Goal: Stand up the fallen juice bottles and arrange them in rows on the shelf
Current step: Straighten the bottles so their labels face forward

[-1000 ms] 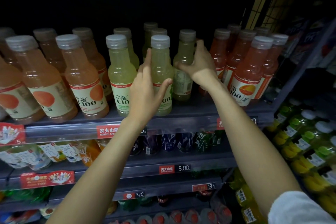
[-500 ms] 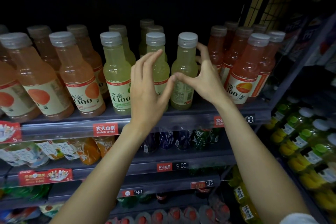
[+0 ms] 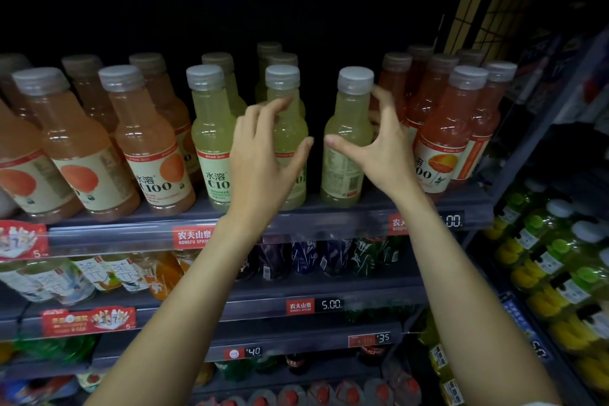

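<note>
Your left hand [image 3: 263, 155] was spread open in front of a yellow-green juice bottle [image 3: 287, 138] at the front of the shelf [image 3: 329, 221], fingers curled loosely and thumb out, not clearly closed on anything. Your right hand [image 3: 384, 148] was also open, thumb across the front of the neighbouring yellow-green bottle [image 3: 346, 142] and fingers arched behind its shoulder; whether the skin actually touched the plastic I could not tell. Both bottles stood upright at the shelf's front edge, a dark gap between them, with a third lemon bottle [image 3: 211, 138] to their left and more behind. The orange bottles [image 3: 145, 142] on the left and the red-orange bottles [image 3: 445, 132] on the right were upright too; no fallen bottle showed.

These bottles were full, so I judged them fairly heavy and top-steady only if set flat. The plastic looked smooth and glossy, likely slick, and thin enough to give under a hard squeeze. The wide body at the label looked like the best place to hold; the narrow neck under the grey cap would do for small nudges into line.
</note>
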The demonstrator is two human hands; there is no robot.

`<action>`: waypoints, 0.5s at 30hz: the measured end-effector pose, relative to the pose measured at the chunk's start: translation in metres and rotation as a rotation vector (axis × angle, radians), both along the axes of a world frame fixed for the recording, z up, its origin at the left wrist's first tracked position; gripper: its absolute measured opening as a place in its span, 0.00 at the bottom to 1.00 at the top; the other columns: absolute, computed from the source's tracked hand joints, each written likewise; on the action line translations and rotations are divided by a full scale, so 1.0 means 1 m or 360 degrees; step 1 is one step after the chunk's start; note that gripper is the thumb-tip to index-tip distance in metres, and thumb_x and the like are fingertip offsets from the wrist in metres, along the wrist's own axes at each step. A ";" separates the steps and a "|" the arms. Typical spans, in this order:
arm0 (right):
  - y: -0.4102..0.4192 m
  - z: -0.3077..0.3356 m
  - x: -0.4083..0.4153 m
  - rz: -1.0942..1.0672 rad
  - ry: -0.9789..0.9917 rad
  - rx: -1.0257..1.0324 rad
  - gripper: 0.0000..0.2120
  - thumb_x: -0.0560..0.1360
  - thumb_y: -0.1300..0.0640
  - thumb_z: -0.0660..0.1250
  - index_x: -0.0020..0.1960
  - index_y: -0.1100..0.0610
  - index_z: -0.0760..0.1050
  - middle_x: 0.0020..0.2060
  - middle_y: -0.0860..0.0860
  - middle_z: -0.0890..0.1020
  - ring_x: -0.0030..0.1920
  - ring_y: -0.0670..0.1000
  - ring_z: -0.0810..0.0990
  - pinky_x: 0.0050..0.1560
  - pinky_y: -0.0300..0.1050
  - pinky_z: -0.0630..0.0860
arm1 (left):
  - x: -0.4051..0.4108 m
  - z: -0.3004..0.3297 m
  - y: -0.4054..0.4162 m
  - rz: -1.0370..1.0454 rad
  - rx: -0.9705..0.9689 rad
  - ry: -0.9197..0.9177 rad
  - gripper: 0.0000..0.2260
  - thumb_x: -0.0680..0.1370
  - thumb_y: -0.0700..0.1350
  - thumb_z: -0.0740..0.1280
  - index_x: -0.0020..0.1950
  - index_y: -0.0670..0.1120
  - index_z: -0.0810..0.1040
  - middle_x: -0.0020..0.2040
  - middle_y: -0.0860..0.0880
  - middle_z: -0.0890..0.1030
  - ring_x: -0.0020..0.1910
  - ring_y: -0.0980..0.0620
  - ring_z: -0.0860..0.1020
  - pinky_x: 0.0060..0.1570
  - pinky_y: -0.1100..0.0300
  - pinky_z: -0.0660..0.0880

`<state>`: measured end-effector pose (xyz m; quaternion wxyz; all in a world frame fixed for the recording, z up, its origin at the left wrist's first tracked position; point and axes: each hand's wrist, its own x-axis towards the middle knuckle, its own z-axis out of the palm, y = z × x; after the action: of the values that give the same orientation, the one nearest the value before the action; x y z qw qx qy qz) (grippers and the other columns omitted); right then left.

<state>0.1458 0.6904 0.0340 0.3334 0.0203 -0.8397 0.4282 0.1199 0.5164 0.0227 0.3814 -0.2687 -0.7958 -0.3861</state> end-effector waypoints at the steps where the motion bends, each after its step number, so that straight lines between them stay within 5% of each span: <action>1: 0.004 0.000 -0.003 -0.0045 -0.0020 0.0002 0.38 0.66 0.47 0.77 0.70 0.50 0.61 0.48 0.36 0.75 0.48 0.33 0.75 0.50 0.27 0.70 | -0.003 -0.003 -0.001 0.0082 -0.0048 0.0048 0.23 0.74 0.47 0.72 0.66 0.41 0.72 0.59 0.43 0.75 0.57 0.48 0.72 0.57 0.69 0.64; 3: 0.011 0.000 -0.006 -0.0136 -0.0040 0.0051 0.38 0.66 0.48 0.77 0.70 0.51 0.62 0.43 0.34 0.73 0.41 0.29 0.72 0.42 0.19 0.66 | -0.006 -0.005 -0.003 0.0159 -0.0017 0.0054 0.25 0.73 0.46 0.73 0.66 0.40 0.70 0.60 0.40 0.72 0.59 0.46 0.70 0.57 0.69 0.63; 6: 0.013 0.002 -0.006 -0.0222 -0.0077 0.0130 0.39 0.67 0.47 0.76 0.71 0.53 0.61 0.46 0.40 0.76 0.44 0.39 0.75 0.39 0.18 0.64 | -0.007 -0.006 -0.004 0.0190 0.0044 -0.0037 0.29 0.72 0.47 0.74 0.68 0.39 0.67 0.61 0.40 0.71 0.58 0.45 0.71 0.55 0.66 0.65; 11: 0.011 0.000 -0.005 -0.0453 -0.0037 0.0386 0.44 0.66 0.42 0.74 0.75 0.53 0.59 0.63 0.57 0.71 0.62 0.56 0.72 0.59 0.46 0.71 | -0.004 -0.013 0.001 0.0180 -0.0075 -0.0216 0.40 0.74 0.52 0.72 0.77 0.42 0.54 0.68 0.42 0.69 0.60 0.48 0.72 0.46 0.60 0.72; 15: 0.011 -0.009 -0.007 -0.0289 -0.0051 0.0248 0.48 0.65 0.46 0.77 0.76 0.51 0.52 0.65 0.55 0.72 0.63 0.55 0.73 0.63 0.52 0.72 | -0.004 -0.016 0.003 0.0183 -0.0078 -0.0325 0.41 0.75 0.52 0.70 0.78 0.42 0.49 0.71 0.42 0.69 0.63 0.43 0.74 0.50 0.53 0.73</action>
<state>0.1385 0.7018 0.0253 0.3547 -0.0367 -0.8740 0.3300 0.1158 0.5194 0.0066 0.3133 -0.1911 -0.8537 -0.3694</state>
